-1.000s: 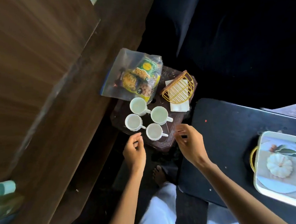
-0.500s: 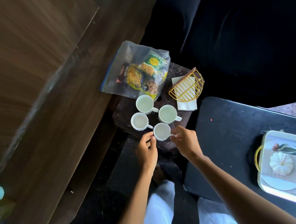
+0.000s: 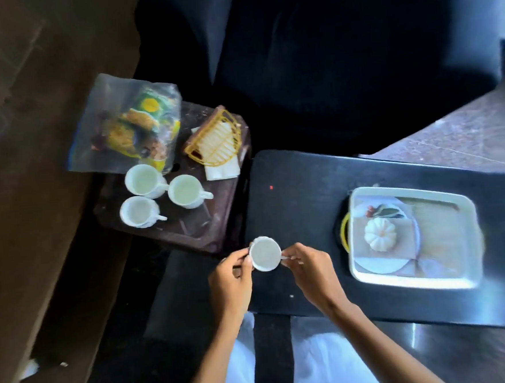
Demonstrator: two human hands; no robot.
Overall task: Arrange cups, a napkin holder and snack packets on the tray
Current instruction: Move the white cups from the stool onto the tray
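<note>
Left hand [image 3: 232, 282]: grasping; fingertips pinch the white cup [image 3: 265, 253] at its 9 o'clock rim.
Right hand [image 3: 307, 269]: grasping; fingertips close on the same cup's handle side at 3 o'clock.
Held cup: upright, mouth up, carried between both hands over the near edge of the black counter [image 3: 299, 188]. Contents cannot be confirmed; the interior shows only pale.
Reason for hold: a two-sided pinch keeps the cup level in transit; judged to be the first cup on its way to the tray.
Tray [image 3: 416, 283]: white, rectangular, on the counter at 3 o'clock from the hands, well apart. Yellow handle on its near-left side. The pumpkin and plate seen in it look like a printed picture; no task item is on it yet.
Remaining cups [image 3: 182, 191]: three, white, upright, clustered on the dark side stand [image 3: 188, 234] at 11 o'clock. Handles point toward 4 o'clock.
Napkin holder [image 3: 213, 141]: yellow wire, lying tilted on the stand at 12 o'clock, white napkins beneath it.
Snack packets [image 3: 134, 127]: several, inside a clear plastic bag at 11 o'clock, overhanging the stand's far edge.
Progress: judged early; nothing placed.
</note>
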